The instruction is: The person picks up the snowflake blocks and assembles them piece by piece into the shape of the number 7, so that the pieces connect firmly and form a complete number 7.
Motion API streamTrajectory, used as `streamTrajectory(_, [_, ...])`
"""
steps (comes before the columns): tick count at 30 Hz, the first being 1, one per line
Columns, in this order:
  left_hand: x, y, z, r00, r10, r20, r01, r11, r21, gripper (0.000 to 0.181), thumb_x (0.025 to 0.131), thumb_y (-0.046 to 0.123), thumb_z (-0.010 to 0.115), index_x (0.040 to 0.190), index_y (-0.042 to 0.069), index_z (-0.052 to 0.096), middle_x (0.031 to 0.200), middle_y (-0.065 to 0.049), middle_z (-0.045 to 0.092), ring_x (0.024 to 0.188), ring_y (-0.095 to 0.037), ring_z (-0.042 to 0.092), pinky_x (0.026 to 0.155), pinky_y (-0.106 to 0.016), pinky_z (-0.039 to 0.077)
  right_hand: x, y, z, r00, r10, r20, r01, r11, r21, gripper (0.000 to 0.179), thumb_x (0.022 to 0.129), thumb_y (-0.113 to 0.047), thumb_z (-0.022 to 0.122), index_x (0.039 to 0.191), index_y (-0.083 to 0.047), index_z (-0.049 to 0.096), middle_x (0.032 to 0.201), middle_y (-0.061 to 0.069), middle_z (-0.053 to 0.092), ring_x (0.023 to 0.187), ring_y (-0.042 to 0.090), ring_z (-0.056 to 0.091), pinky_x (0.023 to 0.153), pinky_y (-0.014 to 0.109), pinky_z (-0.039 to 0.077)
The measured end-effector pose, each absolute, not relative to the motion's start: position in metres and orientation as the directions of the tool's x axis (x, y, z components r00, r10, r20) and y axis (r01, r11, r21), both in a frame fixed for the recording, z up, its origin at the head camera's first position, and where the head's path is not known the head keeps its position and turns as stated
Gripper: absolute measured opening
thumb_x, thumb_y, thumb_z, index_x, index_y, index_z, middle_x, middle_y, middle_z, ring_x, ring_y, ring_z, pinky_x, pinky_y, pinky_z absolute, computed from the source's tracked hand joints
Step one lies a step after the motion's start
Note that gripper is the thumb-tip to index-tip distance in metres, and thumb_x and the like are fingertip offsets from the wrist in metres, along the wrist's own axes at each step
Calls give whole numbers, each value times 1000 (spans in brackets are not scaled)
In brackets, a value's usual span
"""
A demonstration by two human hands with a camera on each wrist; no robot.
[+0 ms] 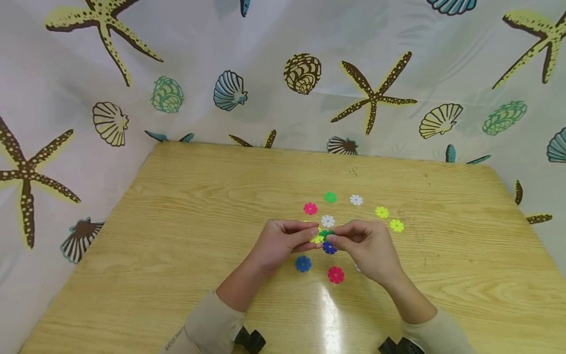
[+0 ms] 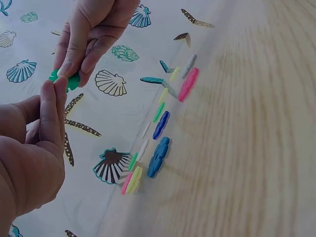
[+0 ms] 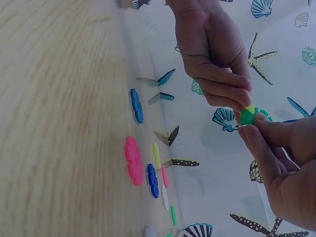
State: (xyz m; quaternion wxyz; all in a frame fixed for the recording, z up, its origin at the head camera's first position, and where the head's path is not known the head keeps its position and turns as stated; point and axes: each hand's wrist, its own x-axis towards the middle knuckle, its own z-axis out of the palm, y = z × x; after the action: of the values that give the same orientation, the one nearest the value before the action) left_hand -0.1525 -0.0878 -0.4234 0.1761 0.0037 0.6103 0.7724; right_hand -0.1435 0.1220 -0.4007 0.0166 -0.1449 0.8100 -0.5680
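My left hand (image 1: 285,241) pinches a yellow notched, flower-shaped plastic disc (image 1: 316,239) between thumb and fingers. Opposite it, my right hand (image 1: 367,246) grips a green disc (image 3: 248,116) of the same shape. The two discs meet edge to edge between the fingertips, above the table, as the right wrist view shows. Fingers cover much of both. Beneath the hands in the head view lie a dark blue disc (image 1: 329,248) and a white disc (image 1: 327,221).
More discs lie flat on the wooden table (image 1: 177,221): a pink one (image 1: 335,275) and a blue one (image 1: 303,264) nearer me, yellow ones (image 1: 396,225) to the right, and a light green one (image 1: 330,197) farther back. A shell-patterned cloth (image 1: 265,118) hangs behind the table.
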Motion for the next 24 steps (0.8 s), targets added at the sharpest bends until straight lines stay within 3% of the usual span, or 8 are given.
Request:
streamTrajectory(8, [-165, -95, -414, -909, 369, -196, -241, -79, 967, 39, 96, 15, 67, 132, 0, 63, 123, -18, 69, 99, -23, 75, 91, -32, 60, -153, 118, -406, -968, -231, 95, -154, 254, -955, 18, 87, -17, 78, 98, -2, 76, 100, 15, 76, 87, 26, 77, 75, 26, 63])
streamTrajectory(11, [-167, -98, -414, -888, 422, -182, -223, -49, 974, 42, 93, 15, 71, 133, 4, 63, 117, -17, 72, 102, -21, 74, 94, -33, 59, -156, 116, -404, -963, -261, 64, -133, 259, -957, 20, 89, -20, 77, 101, -4, 76, 103, 14, 76, 88, 25, 77, 76, 27, 63])
streamTrajectory(18, [-171, -102, -417, -890, 425, -167, -195, -23, 981, 40, 92, 12, 72, 130, 1, 64, 110, -16, 75, 100, -21, 74, 95, -37, 59, -171, 127, -403, -898, -437, 53, -202, 303, -932, 24, 91, -19, 75, 110, -5, 75, 110, 15, 74, 96, 23, 75, 81, 28, 63])
streamTrajectory(24, [-177, -110, -421, -891, 403, -208, -235, -18, 972, 38, 93, 11, 70, 128, 0, 64, 105, -12, 75, 101, -24, 74, 95, -38, 58, -181, 149, -410, -872, -488, 24, -259, 419, -870, 28, 91, -23, 75, 112, -5, 74, 112, 16, 73, 92, 18, 72, 79, 25, 61])
